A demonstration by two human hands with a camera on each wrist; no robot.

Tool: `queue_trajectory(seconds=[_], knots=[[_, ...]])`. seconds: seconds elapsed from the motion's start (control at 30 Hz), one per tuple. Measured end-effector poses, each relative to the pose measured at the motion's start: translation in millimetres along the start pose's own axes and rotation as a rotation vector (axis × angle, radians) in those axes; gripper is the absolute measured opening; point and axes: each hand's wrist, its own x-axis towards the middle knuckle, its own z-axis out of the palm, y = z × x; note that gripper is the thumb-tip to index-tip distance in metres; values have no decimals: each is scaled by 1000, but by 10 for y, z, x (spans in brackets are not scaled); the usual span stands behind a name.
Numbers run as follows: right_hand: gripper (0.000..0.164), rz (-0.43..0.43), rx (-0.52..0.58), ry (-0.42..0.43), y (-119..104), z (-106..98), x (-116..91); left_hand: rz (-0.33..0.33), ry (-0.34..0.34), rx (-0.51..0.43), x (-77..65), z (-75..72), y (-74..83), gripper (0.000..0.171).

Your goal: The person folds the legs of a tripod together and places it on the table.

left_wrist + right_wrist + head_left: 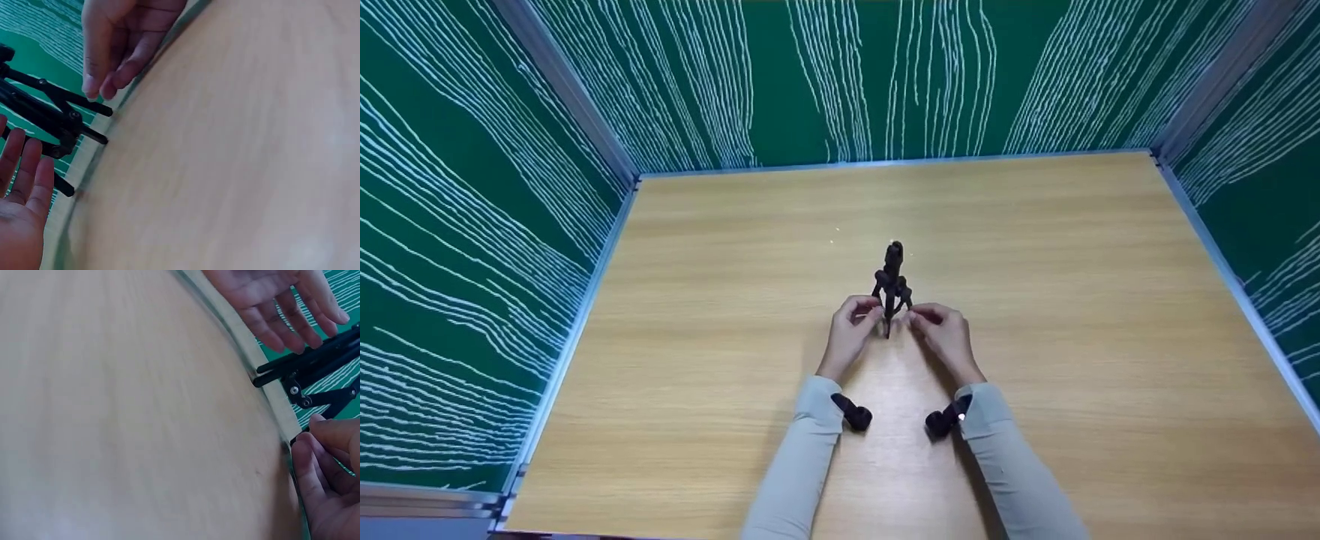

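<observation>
A small black tripod (892,281) with folding legs stands on the wooden table, its legs partly spread. My left hand (855,330) is at its left side, with fingers (25,169) fairly straight against or close beside one leg; the exact contact is partly hidden. On the other side my right hand (943,334) pinches the lower end of a leg between thumb and finger, as the right wrist view shows with that hand (329,478) at the lower right. Leg braces and joints (298,396) show between the hands.
The light wooden table (720,300) is bounded by green panels (780,90) with white wavy lines and metal corner posts (577,82). Both wrists wear black cameras (856,416). Tiny pale specks lie beyond the tripod.
</observation>
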Motion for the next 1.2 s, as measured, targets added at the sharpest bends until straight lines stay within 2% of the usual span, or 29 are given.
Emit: queue_trajectory(seconds=[0.27, 0.63, 0.87, 1.1, 1.2], knots=[[25, -66, -5, 54, -25, 4, 65, -12, -42, -49, -34, 19, -99, 30], [22, -145, 5, 50, -6, 44, 125, -59, -42, -80, -19, 38, -120, 37], [21, -126, -3, 45, -25, 52, 138, -72, -28, -55, 1, 56, -149, 31], [20, -126, -1, 56, -7, 56, 156, -92, -22, -35, 87, 57, -378, 26], [19, -128, -10, 63, 1, 61, 151, -90, -19, -16, 93, 43, -402, 26]])
